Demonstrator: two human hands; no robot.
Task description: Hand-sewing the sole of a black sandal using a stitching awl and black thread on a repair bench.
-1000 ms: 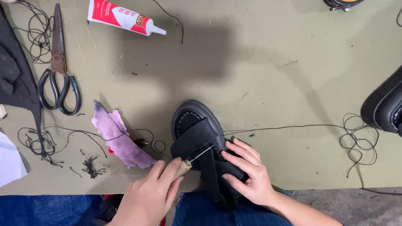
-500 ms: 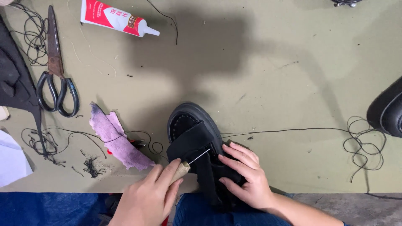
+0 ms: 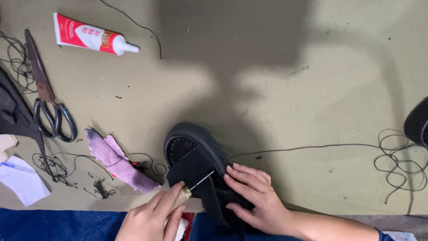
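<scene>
Left hand point(image 3: 154, 218) pokes an awl point(image 3: 196, 185) into the black shoe point(image 3: 191, 156) steadied by the right hand point(image 3: 256, 198).

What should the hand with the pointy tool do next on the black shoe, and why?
Probably push the awl a little deeper into the black shoe. The left hand already points its tip at the upper, and the right hand presses the shoe steady.

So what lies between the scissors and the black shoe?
In the head view, a pink cloth scrap with loose black thread lies between the scissors and the black shoe.

Scissors point(image 3: 51, 114), a glue tube point(image 3: 91, 38) and a pink rag point(image 3: 117, 161) lie nearby.
</scene>
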